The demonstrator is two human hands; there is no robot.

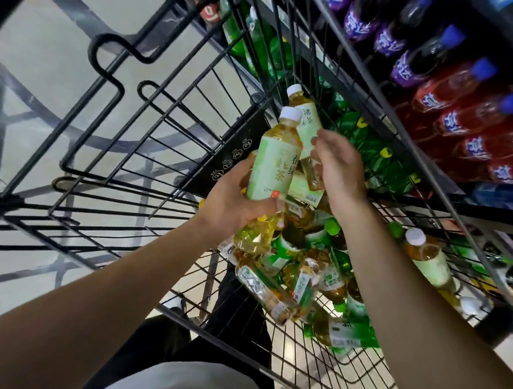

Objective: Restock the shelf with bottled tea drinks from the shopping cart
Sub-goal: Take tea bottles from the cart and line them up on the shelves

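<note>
My left hand [233, 201] grips a tea bottle [275, 162] with a pale green label, white cap and yellow tea, held upright above the black wire shopping cart [146, 166]. My right hand [337, 173] holds a second tea bottle [306, 121] of the same kind just behind the first, its cap pointing up and away. Below both hands several tea bottles [297, 278] lie jumbled in the cart basket. One more tea bottle [429, 259] lies against the cart's right side.
The shelf unit [492, 215] runs along the right, with purple soda bottles [386, 41], red soda bottles [472, 120] and green bottles [261, 49] on it. The cart's folded child seat [109, 94] is at the left over a pale tiled floor. My dark trousers show below.
</note>
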